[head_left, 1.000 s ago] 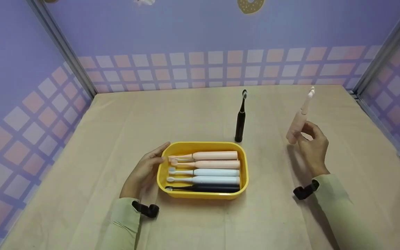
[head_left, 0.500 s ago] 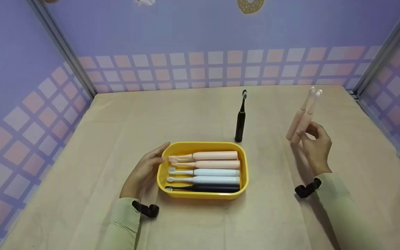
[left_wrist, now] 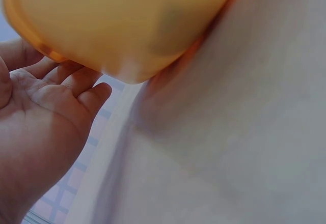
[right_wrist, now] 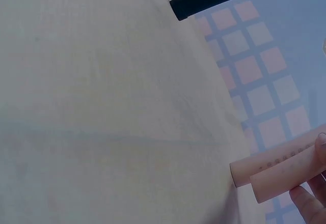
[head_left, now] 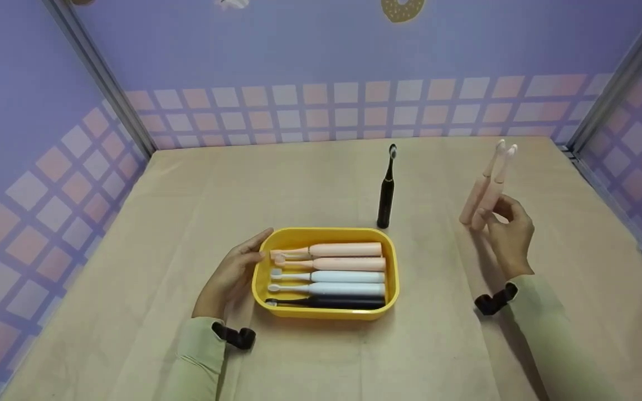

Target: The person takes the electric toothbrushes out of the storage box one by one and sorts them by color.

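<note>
At the frame's right, my right hand (head_left: 511, 238) pinches the nearer pink toothbrush (head_left: 491, 196), I guess to stand it; next needs gentle letting go (left hand (head_left: 232, 274) holds the yellow box (head_left: 326, 313)).

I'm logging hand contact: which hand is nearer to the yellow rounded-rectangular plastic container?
Left. The left hand touches the left end of the container; the right hand is apart from it, off to the right, pinching a pale pink cylindrical plastic toothbrush.
</note>
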### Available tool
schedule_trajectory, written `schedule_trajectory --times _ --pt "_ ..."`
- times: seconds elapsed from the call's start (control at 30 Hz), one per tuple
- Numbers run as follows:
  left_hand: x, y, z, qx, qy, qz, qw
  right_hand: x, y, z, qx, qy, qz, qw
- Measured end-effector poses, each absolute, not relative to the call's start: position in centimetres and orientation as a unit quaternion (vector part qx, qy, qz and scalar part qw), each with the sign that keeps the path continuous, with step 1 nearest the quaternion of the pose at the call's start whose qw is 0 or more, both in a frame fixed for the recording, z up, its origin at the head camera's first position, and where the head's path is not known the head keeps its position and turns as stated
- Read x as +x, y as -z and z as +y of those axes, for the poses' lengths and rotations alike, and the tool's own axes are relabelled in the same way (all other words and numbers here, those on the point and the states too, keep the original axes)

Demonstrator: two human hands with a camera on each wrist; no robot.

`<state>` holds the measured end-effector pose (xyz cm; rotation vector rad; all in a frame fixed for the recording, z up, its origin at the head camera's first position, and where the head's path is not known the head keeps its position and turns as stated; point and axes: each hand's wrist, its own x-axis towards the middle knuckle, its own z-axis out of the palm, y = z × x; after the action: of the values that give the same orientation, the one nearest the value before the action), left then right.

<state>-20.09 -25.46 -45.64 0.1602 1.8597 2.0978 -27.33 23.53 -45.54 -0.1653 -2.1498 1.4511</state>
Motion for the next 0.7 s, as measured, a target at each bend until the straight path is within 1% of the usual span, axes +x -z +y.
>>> schedule_trajectory --times 0.5,0.7 --pt "-20.04 45.75 -25.43 0.056 -0.738 0.652 0.161 -27.66 45.79 23.88 -0.099 -0.533 -0.810 0.222" --pt "-20.05 45.71 -25.39 0.053 -0.739 0.653 0.160 -27.72 45.82 23.97 -0.101 -0.515 -0.824 0.216"
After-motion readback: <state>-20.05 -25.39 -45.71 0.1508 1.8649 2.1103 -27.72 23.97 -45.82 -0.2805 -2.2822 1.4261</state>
